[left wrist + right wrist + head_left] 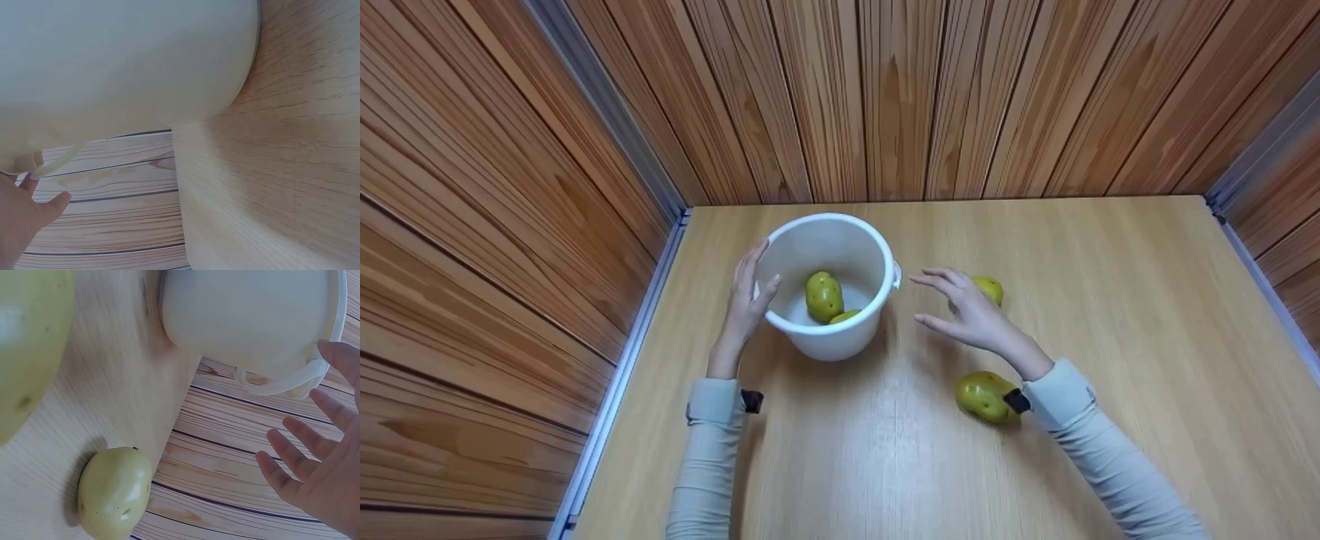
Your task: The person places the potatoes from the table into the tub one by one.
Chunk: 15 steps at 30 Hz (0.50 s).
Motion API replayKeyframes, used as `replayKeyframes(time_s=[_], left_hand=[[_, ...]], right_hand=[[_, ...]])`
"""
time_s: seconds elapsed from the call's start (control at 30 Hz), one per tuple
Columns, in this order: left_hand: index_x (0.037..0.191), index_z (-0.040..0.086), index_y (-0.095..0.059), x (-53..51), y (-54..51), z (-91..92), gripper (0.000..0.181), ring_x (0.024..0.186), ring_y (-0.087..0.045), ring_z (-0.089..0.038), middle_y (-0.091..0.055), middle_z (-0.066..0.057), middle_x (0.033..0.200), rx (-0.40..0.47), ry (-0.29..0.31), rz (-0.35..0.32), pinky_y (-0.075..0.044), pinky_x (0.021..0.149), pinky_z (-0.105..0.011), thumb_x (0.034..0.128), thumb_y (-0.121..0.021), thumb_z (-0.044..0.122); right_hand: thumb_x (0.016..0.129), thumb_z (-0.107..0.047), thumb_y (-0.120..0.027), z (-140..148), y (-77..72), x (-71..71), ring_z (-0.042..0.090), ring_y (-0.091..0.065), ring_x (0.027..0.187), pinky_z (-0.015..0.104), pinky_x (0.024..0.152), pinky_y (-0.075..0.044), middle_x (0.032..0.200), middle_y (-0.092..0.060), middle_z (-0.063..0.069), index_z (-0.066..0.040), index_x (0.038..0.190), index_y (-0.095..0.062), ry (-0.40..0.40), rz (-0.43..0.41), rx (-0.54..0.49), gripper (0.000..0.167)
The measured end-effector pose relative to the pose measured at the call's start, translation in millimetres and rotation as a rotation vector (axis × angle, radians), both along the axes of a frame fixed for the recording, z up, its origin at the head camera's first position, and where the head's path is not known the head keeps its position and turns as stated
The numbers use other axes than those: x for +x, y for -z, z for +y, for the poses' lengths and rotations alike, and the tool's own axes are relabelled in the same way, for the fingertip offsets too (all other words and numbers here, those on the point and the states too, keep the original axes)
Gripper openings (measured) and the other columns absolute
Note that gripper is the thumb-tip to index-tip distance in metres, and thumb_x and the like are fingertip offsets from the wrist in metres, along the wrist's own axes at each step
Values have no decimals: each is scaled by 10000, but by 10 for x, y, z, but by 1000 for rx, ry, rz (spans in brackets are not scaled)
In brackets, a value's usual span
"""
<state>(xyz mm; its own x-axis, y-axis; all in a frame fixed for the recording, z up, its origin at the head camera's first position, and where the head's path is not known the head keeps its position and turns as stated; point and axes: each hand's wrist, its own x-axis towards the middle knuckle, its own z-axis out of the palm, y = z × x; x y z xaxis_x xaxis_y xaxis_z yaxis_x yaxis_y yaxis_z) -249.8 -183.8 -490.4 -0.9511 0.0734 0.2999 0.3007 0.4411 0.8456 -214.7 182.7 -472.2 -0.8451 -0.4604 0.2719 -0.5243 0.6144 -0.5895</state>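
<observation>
Clearly, the white bucket (834, 345) holds glossy yellow-green potatoes (824, 295).

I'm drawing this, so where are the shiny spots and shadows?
Head view: pale glare on the table, shadow beside the white bucket; left wrist view: soft shadow on the table near the bucket; right wrist view: bright shine on the lower potato, with shadow at its left.

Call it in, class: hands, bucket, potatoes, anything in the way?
Left hand at bucket; right hand open, empty. Two potatoes inside, two more on table. Nothing visible between right hand and bucket.
</observation>
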Motion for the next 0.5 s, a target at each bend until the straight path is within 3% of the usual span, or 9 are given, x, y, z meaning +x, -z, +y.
replayKeyframes(time_s=[0.23,0.4,0.5], left_hand=[[1444,324,-291,8,13,11,661,1382,-216,-190,-264,72,1501,7,-19,-4,-256,1051,-596,859,-515,537],[1438,360,-284,-3,23,5,641,1379,-221,-188,-266,96,1493,4,-14,4,-258,1050,-596,865,-515,529],[1446,321,-292,-10,23,1,653,1380,-218,-198,-269,91,1493,2,-11,5,-252,1049,-604,867,-511,529]], right_hand=[[840,-381,-656,40,26,27,253,-396,1259,498,917,-448,1384,-428,54,-212,1345,-483,-3,-8,-11,560],[847,-410,-636,71,45,54,262,-391,1264,520,947,-424,1396,-413,38,-187,1353,-470,-21,-8,-11,577],[847,-437,-624,90,65,65,268,-391,1264,527,960,-409,1394,-415,41,-206,1354,-468,-21,-3,-12,579]])
